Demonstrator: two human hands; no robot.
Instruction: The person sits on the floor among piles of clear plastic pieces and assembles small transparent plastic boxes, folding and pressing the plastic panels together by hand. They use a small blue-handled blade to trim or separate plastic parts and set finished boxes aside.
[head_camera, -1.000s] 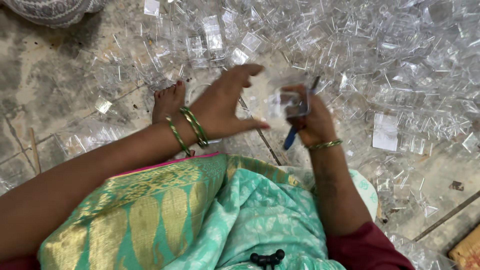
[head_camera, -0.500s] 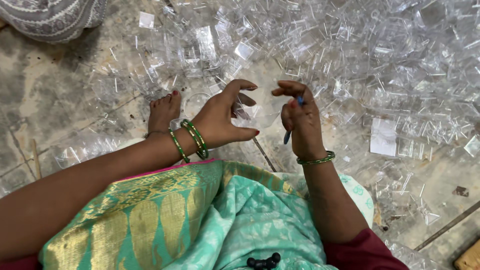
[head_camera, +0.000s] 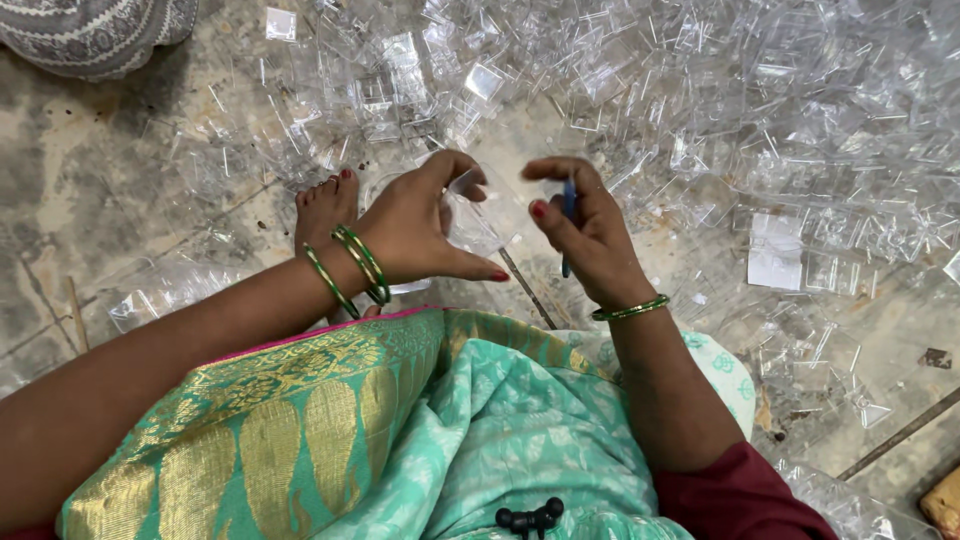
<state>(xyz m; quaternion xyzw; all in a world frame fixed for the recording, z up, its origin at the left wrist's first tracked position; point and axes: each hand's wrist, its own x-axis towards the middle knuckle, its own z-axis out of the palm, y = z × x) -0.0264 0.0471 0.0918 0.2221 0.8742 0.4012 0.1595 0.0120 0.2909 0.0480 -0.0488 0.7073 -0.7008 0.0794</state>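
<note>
Stained concrete floor lies strewn with clear plastic pieces. Pinched between the thumb and fingers of the left hand is a small, clear, thin-walled plastic piece, likely light, slick and easily cracked, so best held by its edges. Just right of that grip, the right hand closes round a slim blue-handled tool. Green bangles ring the left wrist, above a bare foot.
</note>
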